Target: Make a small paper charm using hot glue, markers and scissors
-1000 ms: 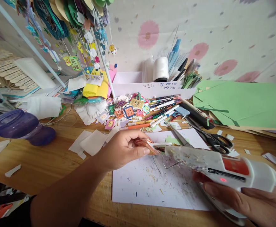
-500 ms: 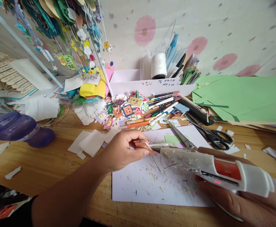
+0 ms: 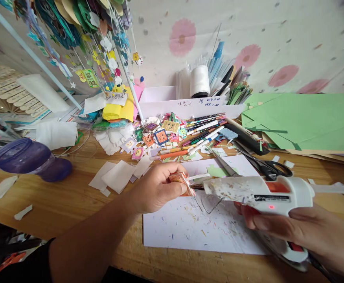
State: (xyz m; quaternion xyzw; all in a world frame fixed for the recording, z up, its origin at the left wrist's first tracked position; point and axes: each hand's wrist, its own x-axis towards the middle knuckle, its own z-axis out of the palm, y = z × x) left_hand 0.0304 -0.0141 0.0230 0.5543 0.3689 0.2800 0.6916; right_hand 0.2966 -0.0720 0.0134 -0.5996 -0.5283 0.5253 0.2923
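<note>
My left hand pinches a small orange paper piece just above a white sheet spotted with scraps. My right hand grips a white hot glue gun with a red light lit on its side. The gun's nozzle points left and touches the orange piece, and a thin white strip sticks out between them. A glue stick pokes out of the gun's back end.
Black scissors and a heap of markers and small paper stickers lie behind the sheet. Green card sheets cover the right. A purple cup lies on its side at left. White paper scraps sit near my left hand.
The glue gun has levelled out and swung its back end up and left; its nozzle stays at the orange piece. My left hand has barely moved.
</note>
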